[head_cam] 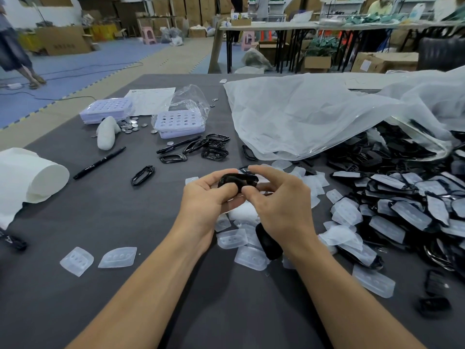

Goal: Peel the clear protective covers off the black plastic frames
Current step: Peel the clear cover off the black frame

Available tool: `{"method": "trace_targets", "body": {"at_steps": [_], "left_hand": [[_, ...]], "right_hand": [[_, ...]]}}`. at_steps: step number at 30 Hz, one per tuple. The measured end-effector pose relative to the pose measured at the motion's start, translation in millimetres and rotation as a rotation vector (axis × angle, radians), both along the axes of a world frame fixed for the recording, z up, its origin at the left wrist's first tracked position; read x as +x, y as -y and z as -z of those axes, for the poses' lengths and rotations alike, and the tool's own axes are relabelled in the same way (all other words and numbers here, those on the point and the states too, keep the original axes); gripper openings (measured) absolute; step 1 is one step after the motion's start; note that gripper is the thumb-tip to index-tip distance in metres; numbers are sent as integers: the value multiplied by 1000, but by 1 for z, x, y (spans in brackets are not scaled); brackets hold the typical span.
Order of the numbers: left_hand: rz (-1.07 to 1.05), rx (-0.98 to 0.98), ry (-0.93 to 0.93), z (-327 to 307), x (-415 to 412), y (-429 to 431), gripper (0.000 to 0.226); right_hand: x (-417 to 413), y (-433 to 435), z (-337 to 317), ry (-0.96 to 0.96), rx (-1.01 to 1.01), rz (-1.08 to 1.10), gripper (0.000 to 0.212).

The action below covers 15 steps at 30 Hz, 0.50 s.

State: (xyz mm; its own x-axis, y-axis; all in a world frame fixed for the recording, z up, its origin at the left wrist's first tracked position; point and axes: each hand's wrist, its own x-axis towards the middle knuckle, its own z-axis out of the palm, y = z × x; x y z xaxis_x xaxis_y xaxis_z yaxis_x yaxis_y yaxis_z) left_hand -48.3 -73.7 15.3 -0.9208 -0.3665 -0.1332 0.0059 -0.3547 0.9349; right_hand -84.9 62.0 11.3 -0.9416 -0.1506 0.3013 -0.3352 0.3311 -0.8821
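Note:
Both hands meet over the middle of the grey table (125, 222). My left hand (208, 197) grips a glossy black plastic piece (236, 180) from below and the left. My right hand (279, 197) pinches its near edge with thumb and fingers. Peeled clear covers (231, 238) lie scattered under and around my hands. A second black piece (269, 244) lies just below my right wrist. Bare black frames (216, 147) sit in a small group beyond my hands. A big heap of covered frames (407, 210) fills the right side.
A large clear plastic bag (314, 114) drapes over the heap at the back right. Two lilac trays (180, 123), button cells (129, 125), two black pens (99, 163), a white glove (108, 132) and a white roll (32, 177) lie on the left.

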Motion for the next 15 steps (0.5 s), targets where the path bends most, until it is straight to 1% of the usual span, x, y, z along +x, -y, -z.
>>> {"method": "trace_targets", "body": {"at_steps": [2, 4, 6, 8, 11, 15], "left_hand": [[15, -1, -31, 1, 1, -1, 30], [-6, -81, -22, 3, 1, -1, 33], [-49, -225, 10, 4, 1, -1, 36], [-61, -294, 28, 5, 1, -1, 36], [-57, -329, 40, 4, 3, 0, 37], [-9, -304, 2, -1, 3, -1, 27]], "right_hand": [[-1, -1, -2, 112, -79, -15, 42], [-2, -1, -2, 175, -128, -38, 34], [-3, -1, -2, 210, -155, -51, 22], [-3, -1, -2, 213, -137, -64, 21], [-3, -1, -2, 212, -111, -79, 22], [-7, -4, -2, 259, -159, -72, 16]]}}
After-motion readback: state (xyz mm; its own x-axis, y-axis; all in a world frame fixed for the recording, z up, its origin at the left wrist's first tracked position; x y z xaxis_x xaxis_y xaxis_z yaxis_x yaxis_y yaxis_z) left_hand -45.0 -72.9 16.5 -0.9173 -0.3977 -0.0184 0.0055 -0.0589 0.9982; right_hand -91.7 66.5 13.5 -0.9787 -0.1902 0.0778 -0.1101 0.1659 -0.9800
